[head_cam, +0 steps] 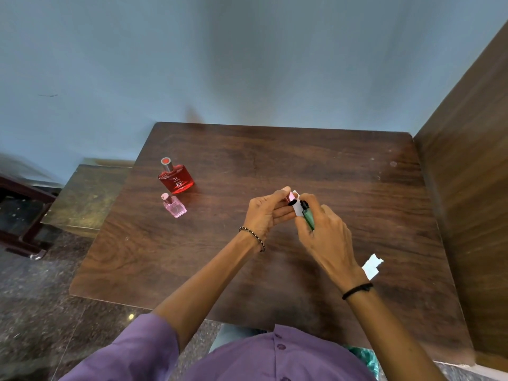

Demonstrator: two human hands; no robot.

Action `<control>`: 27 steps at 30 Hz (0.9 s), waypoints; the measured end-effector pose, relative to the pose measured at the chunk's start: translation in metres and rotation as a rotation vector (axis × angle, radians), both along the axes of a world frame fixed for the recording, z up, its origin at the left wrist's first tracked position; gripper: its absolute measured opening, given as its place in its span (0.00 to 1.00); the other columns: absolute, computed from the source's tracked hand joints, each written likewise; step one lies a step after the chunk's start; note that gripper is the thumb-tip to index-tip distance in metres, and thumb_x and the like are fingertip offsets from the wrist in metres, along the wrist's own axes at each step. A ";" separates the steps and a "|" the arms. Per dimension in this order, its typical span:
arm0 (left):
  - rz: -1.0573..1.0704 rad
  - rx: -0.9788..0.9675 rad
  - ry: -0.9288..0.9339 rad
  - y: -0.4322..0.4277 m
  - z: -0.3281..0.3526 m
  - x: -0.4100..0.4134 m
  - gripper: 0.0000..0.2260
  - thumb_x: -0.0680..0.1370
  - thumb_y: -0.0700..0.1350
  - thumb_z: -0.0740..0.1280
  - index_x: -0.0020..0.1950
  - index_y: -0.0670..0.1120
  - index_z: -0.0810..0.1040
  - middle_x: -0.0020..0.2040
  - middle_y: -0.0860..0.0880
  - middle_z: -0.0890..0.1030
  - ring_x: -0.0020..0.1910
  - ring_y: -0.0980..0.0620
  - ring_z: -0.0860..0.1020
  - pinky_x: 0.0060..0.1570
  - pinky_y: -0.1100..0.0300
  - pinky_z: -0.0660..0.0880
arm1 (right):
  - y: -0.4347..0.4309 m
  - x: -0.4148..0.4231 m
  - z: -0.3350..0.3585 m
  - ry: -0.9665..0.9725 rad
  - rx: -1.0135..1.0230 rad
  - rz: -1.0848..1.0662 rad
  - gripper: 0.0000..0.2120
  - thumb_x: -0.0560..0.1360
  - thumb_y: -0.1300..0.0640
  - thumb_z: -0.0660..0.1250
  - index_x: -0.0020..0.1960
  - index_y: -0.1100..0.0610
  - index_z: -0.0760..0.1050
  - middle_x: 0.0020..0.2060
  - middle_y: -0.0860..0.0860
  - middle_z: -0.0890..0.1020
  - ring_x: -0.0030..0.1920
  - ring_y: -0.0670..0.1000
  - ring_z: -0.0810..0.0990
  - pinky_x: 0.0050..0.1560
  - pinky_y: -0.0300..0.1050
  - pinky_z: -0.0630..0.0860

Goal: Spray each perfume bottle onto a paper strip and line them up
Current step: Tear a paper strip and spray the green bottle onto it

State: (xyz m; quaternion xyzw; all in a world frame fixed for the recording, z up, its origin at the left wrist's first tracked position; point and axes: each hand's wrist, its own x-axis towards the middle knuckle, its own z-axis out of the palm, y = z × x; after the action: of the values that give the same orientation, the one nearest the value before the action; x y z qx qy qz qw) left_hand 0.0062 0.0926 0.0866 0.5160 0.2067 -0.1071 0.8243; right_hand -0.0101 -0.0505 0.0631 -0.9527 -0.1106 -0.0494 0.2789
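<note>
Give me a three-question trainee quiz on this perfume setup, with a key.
1. True or false: the pink bottle stands nearer the camera than the red bottle.
2. Which bottle does the right hand grip? A red, B pink, C green bottle.
3. Fill in: the paper strip beside the black nozzle is held by the ___ hand.
Key: 1 true; 2 C; 3 left hand.
</note>
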 end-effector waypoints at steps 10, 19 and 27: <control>-0.014 -0.033 -0.004 -0.003 0.000 0.001 0.10 0.78 0.44 0.69 0.50 0.37 0.83 0.52 0.38 0.84 0.50 0.44 0.85 0.51 0.52 0.82 | 0.000 -0.001 0.000 -0.047 -0.030 -0.025 0.20 0.79 0.50 0.59 0.71 0.47 0.70 0.34 0.51 0.76 0.29 0.51 0.73 0.28 0.41 0.64; -0.013 -0.011 -0.016 0.006 -0.004 0.001 0.09 0.78 0.43 0.69 0.51 0.39 0.83 0.53 0.39 0.85 0.54 0.41 0.83 0.57 0.45 0.79 | -0.010 -0.011 0.016 0.119 0.368 -0.136 0.18 0.77 0.56 0.65 0.66 0.45 0.68 0.38 0.48 0.77 0.38 0.49 0.76 0.38 0.42 0.69; -0.081 0.092 -0.124 0.012 -0.006 -0.004 0.09 0.79 0.40 0.66 0.51 0.36 0.83 0.53 0.39 0.84 0.53 0.42 0.83 0.54 0.50 0.80 | -0.021 -0.019 0.016 0.294 0.669 -0.259 0.15 0.72 0.51 0.72 0.54 0.47 0.70 0.44 0.49 0.83 0.41 0.51 0.81 0.40 0.45 0.77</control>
State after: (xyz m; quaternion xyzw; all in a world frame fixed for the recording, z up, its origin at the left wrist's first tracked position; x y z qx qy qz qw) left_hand 0.0024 0.1045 0.0803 0.5670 0.1387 -0.0986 0.8060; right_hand -0.0291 -0.0713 0.0792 -0.8122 0.0740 0.0193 0.5784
